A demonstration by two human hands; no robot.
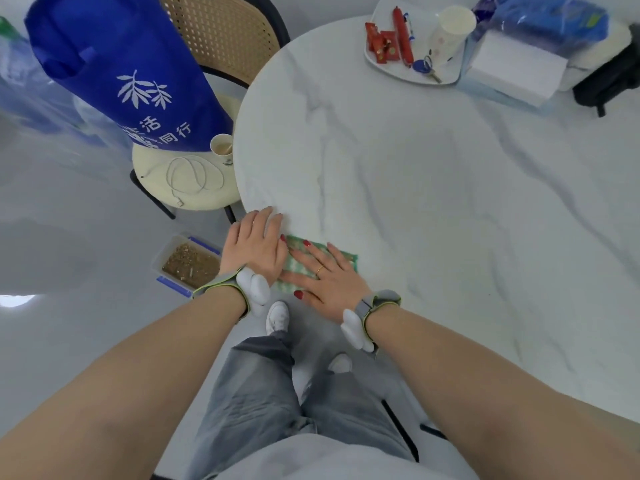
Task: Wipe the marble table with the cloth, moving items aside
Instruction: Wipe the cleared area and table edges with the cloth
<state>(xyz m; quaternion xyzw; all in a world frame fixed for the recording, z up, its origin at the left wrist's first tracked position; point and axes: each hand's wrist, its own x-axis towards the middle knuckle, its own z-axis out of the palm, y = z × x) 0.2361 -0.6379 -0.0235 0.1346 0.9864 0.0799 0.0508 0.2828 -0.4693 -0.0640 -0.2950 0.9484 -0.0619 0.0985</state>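
Note:
A round white marble table (433,188) fills the right of the view. A green and white cloth (343,257) lies flat at its near left edge. My right hand (323,277) presses on the cloth with straight, spread fingers. My left hand (254,245) lies flat beside it at the table's rim, its inner edge touching the cloth and its fingers straight. Most of the cloth is hidden under the two hands.
A white tray (382,65) with red snack packets, a sausage, keys and a paper cup (450,32) sits at the far side, beside a tissue pack (516,69) and blue bags. A chair (194,181) with a blue bag, cable and cup stands left. A box sits on the floor.

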